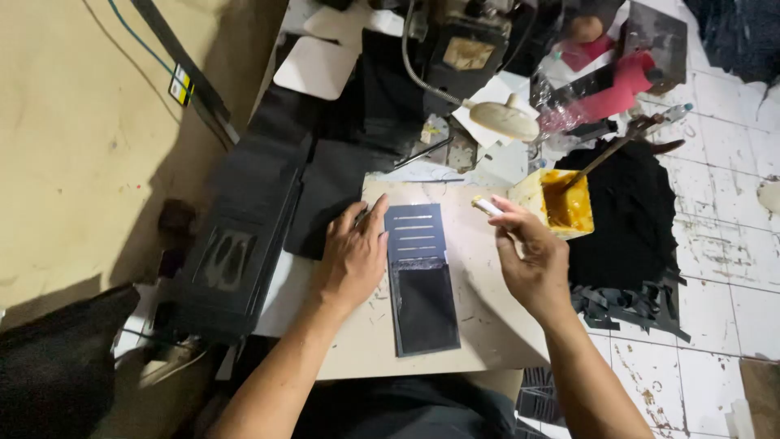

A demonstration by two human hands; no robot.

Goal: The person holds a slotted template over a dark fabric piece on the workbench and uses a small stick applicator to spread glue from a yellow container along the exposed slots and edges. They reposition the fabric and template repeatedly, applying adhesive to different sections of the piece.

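My left hand (354, 254) lies flat, fingers spread, against the left edge of the dark slotted leather panel (419, 276) on the table (479, 317). My right hand (532, 260) keeps its grip pinched on a small pale stick (486, 206), near the yellow glue tub (562, 203).

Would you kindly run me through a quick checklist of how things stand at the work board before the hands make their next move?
1. Left hand steadies the dark slotted panel at its left edge: ok.
2. Panel lies flat on the board: ok.
3. Right hand has a grip on the small pale tool: ok.
4. Yellow glue tub open, within reach beside the right hand: ok.
5. Brush rests in the tub: ok.
6. Glue already on the panel: cannot tell.
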